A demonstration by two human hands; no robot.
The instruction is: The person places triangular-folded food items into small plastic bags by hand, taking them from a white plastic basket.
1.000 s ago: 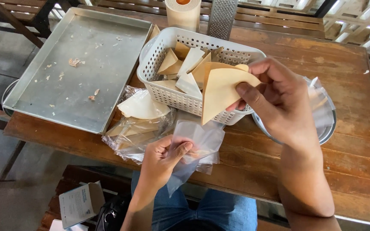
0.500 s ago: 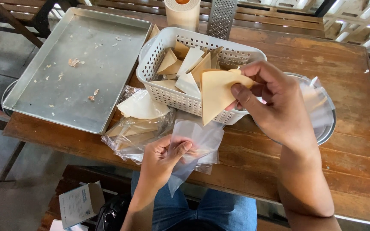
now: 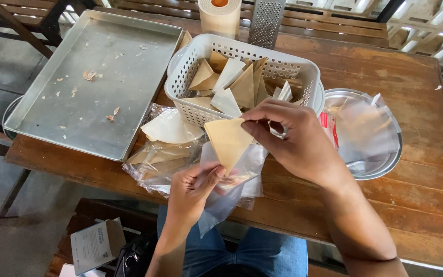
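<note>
Worn plank table, concrete floor below. Right hand pinches tan triangular wafer; left hand grips clear, possibly crinkled plastic bag. White perforated basket behind.

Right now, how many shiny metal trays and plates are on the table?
2. The big rectangular metal tray lies at the left, and the round metal plate at the right, partly under clear plastic bags.

Right hand pinches tan triangle; left hand holds, seemingly open, clear bag.
</note>
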